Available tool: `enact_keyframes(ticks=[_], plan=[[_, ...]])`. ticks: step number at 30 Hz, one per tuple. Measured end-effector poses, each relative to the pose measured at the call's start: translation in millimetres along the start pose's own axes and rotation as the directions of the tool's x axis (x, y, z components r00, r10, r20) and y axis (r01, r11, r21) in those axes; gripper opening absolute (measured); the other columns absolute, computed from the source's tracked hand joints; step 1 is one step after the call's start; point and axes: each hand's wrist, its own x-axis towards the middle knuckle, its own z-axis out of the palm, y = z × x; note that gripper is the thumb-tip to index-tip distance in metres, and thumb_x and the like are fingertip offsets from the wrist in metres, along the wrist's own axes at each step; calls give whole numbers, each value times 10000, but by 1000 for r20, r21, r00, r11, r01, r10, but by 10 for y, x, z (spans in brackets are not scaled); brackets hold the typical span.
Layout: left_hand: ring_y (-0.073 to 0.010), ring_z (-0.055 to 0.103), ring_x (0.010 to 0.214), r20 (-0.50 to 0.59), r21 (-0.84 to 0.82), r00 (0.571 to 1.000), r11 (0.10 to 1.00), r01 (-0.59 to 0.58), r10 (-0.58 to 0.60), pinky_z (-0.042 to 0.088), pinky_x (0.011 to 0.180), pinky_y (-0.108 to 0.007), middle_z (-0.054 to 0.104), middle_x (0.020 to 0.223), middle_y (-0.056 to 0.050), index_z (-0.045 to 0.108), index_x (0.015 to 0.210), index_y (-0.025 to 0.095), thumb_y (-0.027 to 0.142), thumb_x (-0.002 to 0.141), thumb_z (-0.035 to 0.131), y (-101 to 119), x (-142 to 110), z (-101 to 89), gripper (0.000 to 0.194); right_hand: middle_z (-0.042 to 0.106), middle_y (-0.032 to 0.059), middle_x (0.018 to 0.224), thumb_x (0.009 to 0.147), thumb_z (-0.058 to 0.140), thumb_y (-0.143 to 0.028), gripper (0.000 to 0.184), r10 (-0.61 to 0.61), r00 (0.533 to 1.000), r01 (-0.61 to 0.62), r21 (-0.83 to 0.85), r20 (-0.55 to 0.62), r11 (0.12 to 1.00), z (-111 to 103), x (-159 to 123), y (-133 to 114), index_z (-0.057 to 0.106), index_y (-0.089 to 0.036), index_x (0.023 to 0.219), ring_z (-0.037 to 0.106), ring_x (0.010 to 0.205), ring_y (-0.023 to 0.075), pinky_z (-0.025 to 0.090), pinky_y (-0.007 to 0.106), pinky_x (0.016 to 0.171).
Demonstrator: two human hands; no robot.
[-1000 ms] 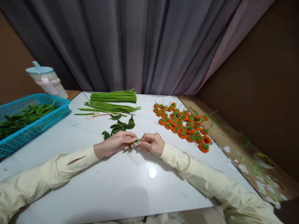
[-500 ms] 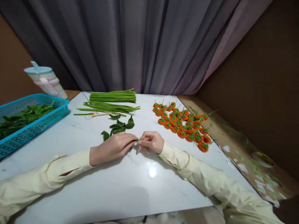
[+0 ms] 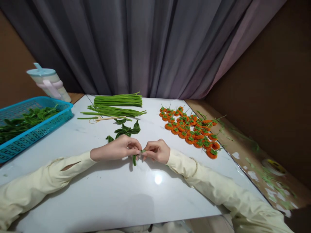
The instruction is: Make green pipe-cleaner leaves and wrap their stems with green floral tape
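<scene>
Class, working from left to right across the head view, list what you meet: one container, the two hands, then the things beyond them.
Blue basket → left hand → right hand → orange flowers → round item with a yellow middle.

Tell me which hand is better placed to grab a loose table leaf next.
Likely the left hand: it is beside the leaves, while the right hand is farther across, towards the flowers. Both pinch a green piece, so the left would have to let go first.
</scene>
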Motion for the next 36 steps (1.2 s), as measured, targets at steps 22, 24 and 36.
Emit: enact_keyframes(ticks=[22, 24, 36], plan=[[-181, 621, 801, -30, -16, 999, 1000, 18, -18, 456, 697, -260, 680, 886, -56, 649, 914, 167, 469, 886, 449, -16, 15, -132, 363, 655, 25, 502, 602, 768, -407, 330, 214, 976, -217, 202, 40, 955, -39, 30, -58, 614, -116, 578, 453, 303, 60, 361, 176, 318], [-218, 601, 915, -92, 312, 980, 940, -139, 176, 450, 783, -304, 670, 988, -68, 632, 1011, 183, 495, 875, 468, 62, -67, -132, 378, 654, 23, 492, 580, 783, -392, 330, 238, 971, -236, 249, 22, 939, -49, 39, -72, 604, -116, 561, 452, 296, 60, 363, 177, 317], [-228, 590, 983, 159, 926, 678, 128, -354, 718, 421, 876, -409, 671, 956, -119, 577, 1049, 135, 64, 919, 361, -128, -72, 100, 262, 673, 43, 516, 584, 792, -321, 294, 260, 963, -268, 395, 75, 879, -89, 61, -105, 584, -112, 587, 483, 300, 77, 370, 184, 320]])
